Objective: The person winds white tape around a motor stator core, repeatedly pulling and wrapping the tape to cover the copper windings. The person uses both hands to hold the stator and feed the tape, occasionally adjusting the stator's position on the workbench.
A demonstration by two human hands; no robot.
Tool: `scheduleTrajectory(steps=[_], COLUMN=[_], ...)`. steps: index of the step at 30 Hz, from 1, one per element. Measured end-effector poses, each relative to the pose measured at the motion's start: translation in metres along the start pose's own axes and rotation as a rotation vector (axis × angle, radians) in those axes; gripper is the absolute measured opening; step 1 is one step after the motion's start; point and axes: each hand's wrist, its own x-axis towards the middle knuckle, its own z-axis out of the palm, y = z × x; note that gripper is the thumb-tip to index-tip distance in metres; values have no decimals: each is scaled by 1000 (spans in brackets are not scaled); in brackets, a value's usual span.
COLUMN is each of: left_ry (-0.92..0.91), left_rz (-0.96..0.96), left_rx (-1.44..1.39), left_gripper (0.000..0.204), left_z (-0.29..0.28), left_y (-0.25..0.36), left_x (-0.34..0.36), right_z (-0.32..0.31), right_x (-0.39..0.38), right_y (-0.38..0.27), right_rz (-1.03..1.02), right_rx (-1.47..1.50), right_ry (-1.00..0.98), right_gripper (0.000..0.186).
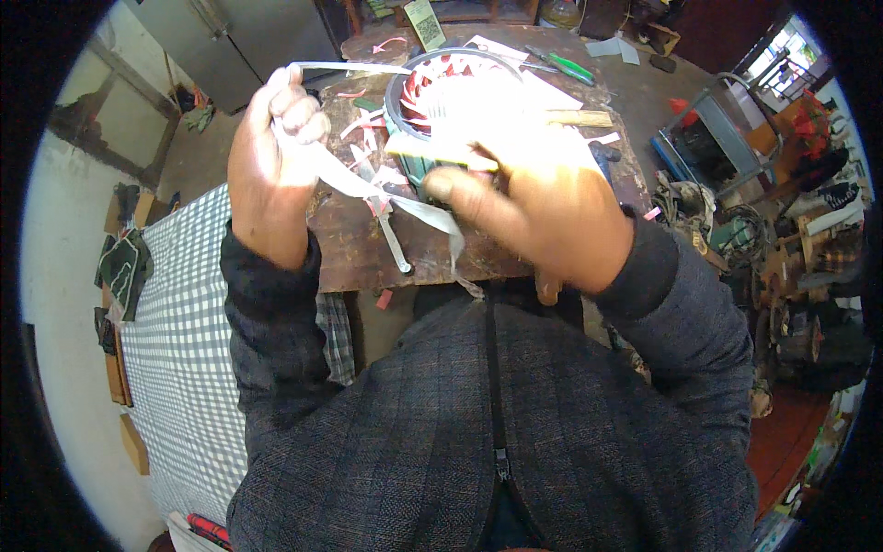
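Note:
A motor stator (395,104) with a dark round rim and red-and-white slot liners stands on the wooden table, its inside washed out by glare. My left hand (280,156) is raised to its left, fingers closed on a white cloth tape (354,67). One length of this tape runs taut to the stator's far rim; the other hangs below my hand and trails toward the table's near edge. Over the stator's near right side is my right hand (552,207), thumb stretched left. Glare and blur hide its fingers. A yellow strip (432,152) lies beside its fingertips.
On the table (354,258) lie a flat metal tool (395,244), pink-and-white scraps, a green-handled tool (572,68) and a wooden stick (581,118). A checkered cloth (184,322) covers a surface at left. A metal-framed cart (722,129) and clutter stand at right.

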Motion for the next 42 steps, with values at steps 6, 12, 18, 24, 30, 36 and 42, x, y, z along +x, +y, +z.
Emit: scheduleTrajectory(steps=[6, 12, 18, 24, 30, 36, 42], left_ry=[-145, -378, -565, -285, -398, -254, -150], left_rz=[43, 56, 127, 743, 594, 674, 754], left_rx=[916, 1110, 1200, 1689, 1688, 1585, 1362], left_gripper=[12, 8, 13, 21, 46, 34, 25], left_z=[25, 41, 39, 18, -26, -37, -42], left_y=[-77, -87, -91, -62, -58, -75, -88], left_x=[-112, -131, -139, -95, -37, 15, 65], right_z=[31, 45, 40, 16, 17, 23, 48], right_x=[-2, -16, -30, -24, 17, 55, 110], right_y=[40, 32, 27, 1, -37, -48, -67], right_rz=[338, 744, 751, 418, 141, 77, -128], right_rx=[738, 1103, 1179, 590, 690, 804, 543], right_ry=[-163, -109, -123, -191, 104, 195, 455], right_gripper=[27, 25, 27, 27, 17, 21, 30])
